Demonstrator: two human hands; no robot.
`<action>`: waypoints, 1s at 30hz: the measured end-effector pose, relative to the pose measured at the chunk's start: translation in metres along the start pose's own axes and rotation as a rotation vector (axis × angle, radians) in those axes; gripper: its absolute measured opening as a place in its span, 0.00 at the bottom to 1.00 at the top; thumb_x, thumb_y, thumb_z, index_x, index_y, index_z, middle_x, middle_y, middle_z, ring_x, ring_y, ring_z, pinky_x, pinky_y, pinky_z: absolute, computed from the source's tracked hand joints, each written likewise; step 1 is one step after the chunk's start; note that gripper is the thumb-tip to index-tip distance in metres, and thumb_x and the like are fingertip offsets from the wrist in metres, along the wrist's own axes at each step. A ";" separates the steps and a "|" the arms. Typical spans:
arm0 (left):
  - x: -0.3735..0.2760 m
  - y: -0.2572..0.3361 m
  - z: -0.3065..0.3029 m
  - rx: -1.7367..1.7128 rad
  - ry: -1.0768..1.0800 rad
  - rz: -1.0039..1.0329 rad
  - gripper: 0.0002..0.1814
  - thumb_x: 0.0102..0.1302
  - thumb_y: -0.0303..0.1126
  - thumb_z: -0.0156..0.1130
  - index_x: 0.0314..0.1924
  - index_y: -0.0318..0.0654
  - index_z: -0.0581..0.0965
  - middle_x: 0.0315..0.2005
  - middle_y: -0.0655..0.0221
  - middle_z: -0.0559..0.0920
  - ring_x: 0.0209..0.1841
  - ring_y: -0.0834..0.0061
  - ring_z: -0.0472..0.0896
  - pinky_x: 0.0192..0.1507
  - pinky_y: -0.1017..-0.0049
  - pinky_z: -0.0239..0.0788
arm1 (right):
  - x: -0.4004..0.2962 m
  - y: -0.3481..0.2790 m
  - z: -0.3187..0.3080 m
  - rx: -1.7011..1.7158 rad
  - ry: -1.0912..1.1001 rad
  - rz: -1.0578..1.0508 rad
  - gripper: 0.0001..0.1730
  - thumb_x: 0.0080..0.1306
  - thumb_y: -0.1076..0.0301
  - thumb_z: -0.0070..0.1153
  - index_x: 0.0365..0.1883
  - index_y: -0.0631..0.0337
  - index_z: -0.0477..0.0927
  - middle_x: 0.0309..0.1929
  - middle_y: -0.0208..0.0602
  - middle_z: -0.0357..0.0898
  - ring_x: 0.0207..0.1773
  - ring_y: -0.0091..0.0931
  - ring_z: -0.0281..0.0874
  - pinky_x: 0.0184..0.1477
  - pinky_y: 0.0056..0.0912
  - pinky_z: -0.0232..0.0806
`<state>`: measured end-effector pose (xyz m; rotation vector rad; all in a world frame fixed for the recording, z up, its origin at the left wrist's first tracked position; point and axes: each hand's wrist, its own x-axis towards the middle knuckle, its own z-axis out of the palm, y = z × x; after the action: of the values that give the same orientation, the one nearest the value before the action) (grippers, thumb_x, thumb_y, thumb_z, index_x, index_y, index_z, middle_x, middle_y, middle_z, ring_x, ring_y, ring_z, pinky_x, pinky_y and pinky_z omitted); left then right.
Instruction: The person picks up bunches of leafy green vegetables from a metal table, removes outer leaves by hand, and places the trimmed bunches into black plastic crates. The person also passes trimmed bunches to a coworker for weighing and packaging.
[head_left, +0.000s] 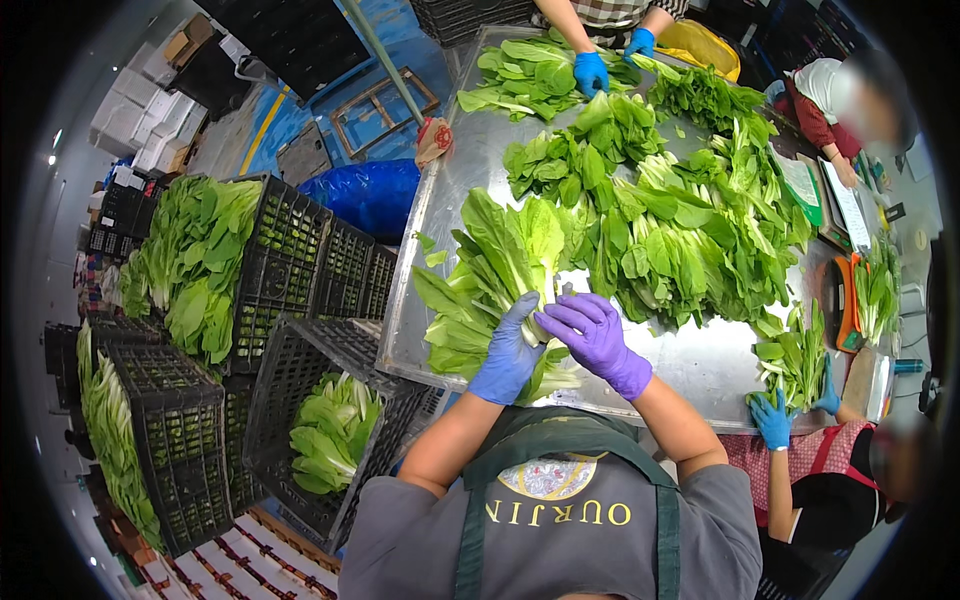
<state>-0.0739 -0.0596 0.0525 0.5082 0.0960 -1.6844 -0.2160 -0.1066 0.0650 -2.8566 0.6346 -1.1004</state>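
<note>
Just above the table's near edge, my left hand (513, 356) in a blue-violet glove grips a head of leafy greens (504, 247) around its pale base. The leaves of that head fan away from me. Against the same base, from the right, are the curled fingers of my right hand (596, 341) in a purple glove. What lies inside its palm is hidden. Under and left of my left hand, more loose greens (454, 341) rest on the metal table (409, 330). Beyond my hands spreads a large pile of greens (667, 232).
Black plastic crates (281, 247) full of greens stand at left; a tilted crate (262, 420) beside me holds a few heads. Across the table, blue-gloved hands (591, 73) of a co-worker touch greens. Another co-worker's gloved hand (771, 420) holds a bunch at right, near an orange scale (844, 304).
</note>
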 end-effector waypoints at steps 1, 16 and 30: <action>-0.001 0.000 0.004 0.004 -0.010 0.016 0.13 0.60 0.32 0.59 0.45 0.42 0.71 0.45 0.63 0.75 0.46 0.70 0.75 0.51 0.67 0.69 | -0.001 0.000 0.001 -0.014 0.020 0.009 0.25 0.48 0.72 0.53 0.47 0.47 0.75 0.43 0.23 0.73 0.47 0.26 0.70 0.47 0.32 0.64; 0.017 0.013 -0.025 0.350 0.065 0.278 0.27 0.57 0.31 0.59 0.55 0.29 0.64 0.42 0.56 0.78 0.45 0.65 0.77 0.51 0.68 0.69 | -0.010 -0.006 0.019 0.165 -0.055 0.335 0.09 0.54 0.62 0.59 0.31 0.54 0.76 0.24 0.32 0.70 0.30 0.31 0.68 0.37 0.33 0.61; 0.009 0.045 -0.030 0.079 -0.060 0.179 0.35 0.58 0.29 0.59 0.63 0.35 0.54 0.57 0.54 0.66 0.46 0.62 0.76 0.47 0.64 0.74 | -0.012 0.190 0.124 -0.450 -0.527 0.698 0.08 0.49 0.68 0.55 0.28 0.58 0.78 0.29 0.44 0.75 0.34 0.39 0.75 0.35 0.41 0.67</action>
<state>-0.0239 -0.0659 0.0324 0.5098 -0.0580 -1.5313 -0.2131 -0.2921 -0.0653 -2.6373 1.7811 -0.1049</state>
